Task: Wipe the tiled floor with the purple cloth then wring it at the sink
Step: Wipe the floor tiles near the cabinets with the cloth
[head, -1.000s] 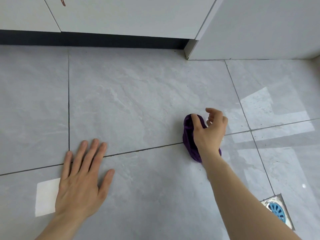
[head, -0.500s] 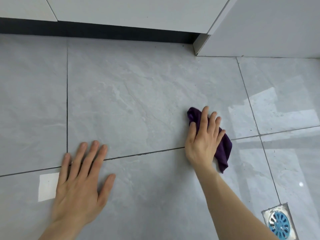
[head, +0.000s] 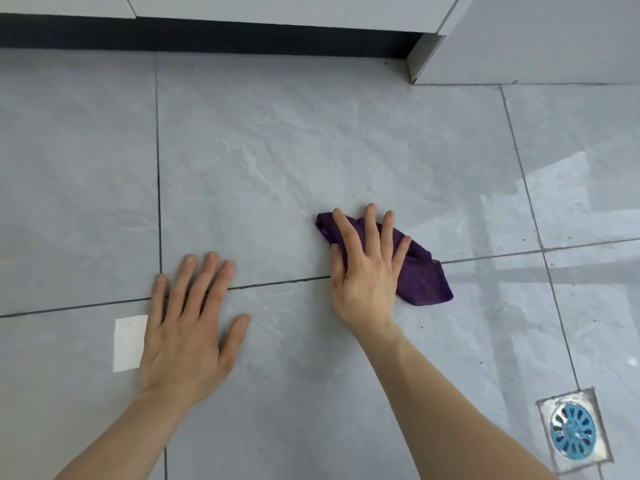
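Note:
The purple cloth (head: 422, 275) lies crumpled on the grey tiled floor (head: 277, 150), just right of centre, across a dark grout line. My right hand (head: 365, 268) lies flat on top of the cloth with fingers spread, pressing it to the tile; the cloth's right part sticks out past the hand. My left hand (head: 188, 320) rests palm down on the bare floor to the left, fingers apart, holding nothing. The sink is not in view.
White cabinet fronts with a dark kick strip (head: 207, 36) run along the top. A white panel corner (head: 420, 60) stands at upper right. A square floor drain with a blue cover (head: 573, 429) sits at lower right. A white patch (head: 130, 342) lies beside my left hand.
My right hand went from gripping the bunched cloth to lying flat on it with fingers spread, and the cloth spread out to the right. My left hand stayed planted.

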A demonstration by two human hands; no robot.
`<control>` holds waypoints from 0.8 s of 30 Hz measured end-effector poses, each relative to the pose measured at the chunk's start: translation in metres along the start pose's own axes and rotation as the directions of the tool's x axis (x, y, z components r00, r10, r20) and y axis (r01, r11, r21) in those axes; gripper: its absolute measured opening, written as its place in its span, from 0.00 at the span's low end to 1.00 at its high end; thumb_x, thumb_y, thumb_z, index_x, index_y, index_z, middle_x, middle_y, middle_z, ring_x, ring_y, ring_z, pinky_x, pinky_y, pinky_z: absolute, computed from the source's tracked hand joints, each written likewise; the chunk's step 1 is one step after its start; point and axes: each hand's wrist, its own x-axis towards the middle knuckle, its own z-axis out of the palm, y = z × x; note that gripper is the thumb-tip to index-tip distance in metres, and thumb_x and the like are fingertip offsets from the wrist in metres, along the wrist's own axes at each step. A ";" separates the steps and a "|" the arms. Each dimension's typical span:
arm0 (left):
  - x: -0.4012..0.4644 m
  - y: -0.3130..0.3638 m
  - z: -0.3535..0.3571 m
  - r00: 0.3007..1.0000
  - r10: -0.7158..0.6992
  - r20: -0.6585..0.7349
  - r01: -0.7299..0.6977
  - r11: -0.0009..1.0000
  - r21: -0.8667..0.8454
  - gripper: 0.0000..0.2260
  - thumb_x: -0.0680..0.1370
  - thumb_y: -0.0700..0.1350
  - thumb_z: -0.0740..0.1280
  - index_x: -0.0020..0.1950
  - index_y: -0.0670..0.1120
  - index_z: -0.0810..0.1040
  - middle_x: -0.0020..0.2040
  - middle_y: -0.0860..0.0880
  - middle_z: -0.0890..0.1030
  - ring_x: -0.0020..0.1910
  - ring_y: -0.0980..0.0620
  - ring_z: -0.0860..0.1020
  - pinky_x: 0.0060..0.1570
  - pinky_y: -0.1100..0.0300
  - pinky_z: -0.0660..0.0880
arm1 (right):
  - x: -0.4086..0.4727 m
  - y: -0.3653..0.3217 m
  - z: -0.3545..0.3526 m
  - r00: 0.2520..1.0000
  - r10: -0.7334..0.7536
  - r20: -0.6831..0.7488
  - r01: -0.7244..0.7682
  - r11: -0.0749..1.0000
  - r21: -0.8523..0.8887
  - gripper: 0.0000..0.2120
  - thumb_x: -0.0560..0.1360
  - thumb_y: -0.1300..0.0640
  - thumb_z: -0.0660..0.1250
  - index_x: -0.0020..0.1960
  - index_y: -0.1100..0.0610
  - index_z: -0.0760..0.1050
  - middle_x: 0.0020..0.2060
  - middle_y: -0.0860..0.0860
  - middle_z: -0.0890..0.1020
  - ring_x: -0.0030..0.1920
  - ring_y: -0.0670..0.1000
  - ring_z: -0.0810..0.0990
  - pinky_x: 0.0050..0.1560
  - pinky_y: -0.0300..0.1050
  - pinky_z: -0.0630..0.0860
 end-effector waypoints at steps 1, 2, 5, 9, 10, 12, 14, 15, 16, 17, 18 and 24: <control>-0.001 0.000 0.000 1.000 0.000 -0.001 0.000 1.000 -0.001 0.34 0.80 0.61 0.53 0.84 0.48 0.55 0.85 0.49 0.56 0.84 0.46 0.51 0.81 0.38 0.52 | -0.010 -0.006 0.001 1.000 -0.021 0.019 0.021 1.000 -0.002 0.22 0.85 0.48 0.55 0.79 0.41 0.62 0.81 0.54 0.60 0.82 0.61 0.49 0.78 0.70 0.48; -0.001 0.000 0.000 1.000 -0.001 -0.003 0.001 1.000 0.000 0.34 0.80 0.61 0.53 0.84 0.48 0.55 0.85 0.49 0.56 0.84 0.46 0.51 0.81 0.38 0.52 | -0.020 -0.012 0.001 0.999 -0.038 0.038 0.038 0.999 -0.001 0.22 0.85 0.48 0.54 0.79 0.41 0.62 0.81 0.54 0.60 0.83 0.61 0.49 0.78 0.70 0.48; -0.001 0.001 0.002 1.000 -0.004 -0.011 0.004 1.000 0.003 0.34 0.80 0.61 0.52 0.84 0.49 0.55 0.85 0.49 0.55 0.84 0.46 0.50 0.81 0.39 0.51 | -0.049 -0.030 0.002 0.994 -0.064 0.092 0.063 0.998 0.016 0.23 0.84 0.48 0.55 0.79 0.41 0.61 0.82 0.55 0.58 0.83 0.61 0.46 0.77 0.71 0.49; -0.001 0.000 0.004 1.000 -0.009 -0.022 0.009 1.000 -0.007 0.34 0.80 0.61 0.53 0.84 0.49 0.54 0.85 0.50 0.55 0.84 0.47 0.50 0.81 0.40 0.51 | -0.104 -0.059 0.004 0.974 -0.128 0.187 0.115 0.990 0.078 0.27 0.81 0.48 0.59 0.79 0.38 0.59 0.83 0.54 0.53 0.83 0.62 0.43 0.76 0.73 0.48; -0.001 0.000 0.004 1.000 -0.004 -0.023 0.004 1.000 -0.010 0.34 0.80 0.61 0.53 0.84 0.49 0.54 0.85 0.50 0.55 0.84 0.47 0.50 0.81 0.39 0.51 | -0.119 -0.064 0.004 0.967 -0.145 0.208 0.131 0.988 0.081 0.28 0.81 0.47 0.59 0.79 0.36 0.58 0.83 0.54 0.53 0.83 0.62 0.43 0.76 0.74 0.48; -0.002 -0.002 0.004 1.000 0.008 -0.020 -0.009 1.000 -0.005 0.35 0.79 0.60 0.53 0.84 0.49 0.53 0.85 0.49 0.54 0.85 0.47 0.50 0.81 0.39 0.52 | -0.136 -0.067 0.005 0.960 -0.160 0.230 0.145 0.986 0.079 0.29 0.81 0.48 0.60 0.79 0.35 0.55 0.83 0.54 0.52 0.82 0.63 0.42 0.75 0.75 0.48; -0.002 -0.002 0.004 1.000 0.016 -0.026 -0.016 1.000 0.004 0.35 0.78 0.59 0.53 0.84 0.49 0.53 0.85 0.49 0.55 0.84 0.46 0.50 0.81 0.39 0.51 | -0.140 -0.064 0.006 0.957 -0.165 0.239 0.155 0.986 0.062 0.29 0.83 0.48 0.58 0.80 0.34 0.52 0.83 0.53 0.51 0.82 0.63 0.42 0.76 0.75 0.48; -0.002 -0.002 0.004 0.999 0.018 -0.030 -0.018 1.000 -0.001 0.35 0.78 0.59 0.54 0.84 0.49 0.53 0.85 0.49 0.55 0.84 0.46 0.51 0.81 0.39 0.51 | -0.139 -0.062 0.005 0.956 -0.167 0.242 0.158 0.986 0.054 0.29 0.83 0.48 0.57 0.80 0.34 0.51 0.83 0.53 0.51 0.82 0.63 0.41 0.76 0.75 0.48; -0.002 -0.002 0.004 0.999 0.016 -0.037 -0.017 1.000 -0.012 0.35 0.78 0.60 0.54 0.84 0.49 0.54 0.85 0.48 0.56 0.84 0.46 0.51 0.81 0.39 0.51 | -0.139 -0.061 0.004 0.955 -0.167 0.245 0.159 0.986 0.054 0.29 0.84 0.48 0.57 0.80 0.34 0.50 0.83 0.53 0.50 0.82 0.63 0.41 0.76 0.75 0.48; -0.002 -0.002 0.003 0.999 0.016 -0.044 -0.017 1.000 -0.022 0.36 0.78 0.60 0.54 0.84 0.49 0.54 0.85 0.48 0.56 0.84 0.45 0.52 0.81 0.39 0.51 | -0.137 -0.061 0.002 0.954 -0.166 0.249 0.157 0.986 0.059 0.29 0.84 0.48 0.57 0.80 0.34 0.50 0.83 0.53 0.49 0.82 0.62 0.41 0.76 0.75 0.47; -0.001 -0.002 0.003 0.999 0.020 -0.048 -0.021 0.999 -0.025 0.36 0.78 0.60 0.54 0.84 0.48 0.55 0.84 0.48 0.57 0.84 0.45 0.53 0.81 0.39 0.51 | -0.137 -0.060 0.001 0.954 -0.163 0.251 0.152 0.986 0.063 0.29 0.84 0.48 0.57 0.80 0.34 0.49 0.83 0.53 0.49 0.82 0.62 0.40 0.76 0.74 0.46; -0.001 -0.001 0.005 0.999 0.004 -0.053 -0.007 0.999 -0.041 0.35 0.79 0.62 0.52 0.84 0.49 0.54 0.84 0.48 0.57 0.84 0.46 0.51 0.81 0.39 0.50 | -0.141 -0.019 -0.001 0.995 0.000 0.097 -0.006 0.998 0.066 0.39 0.75 0.61 0.67 0.80 0.39 0.57 0.83 0.53 0.55 0.83 0.59 0.47 0.78 0.69 0.48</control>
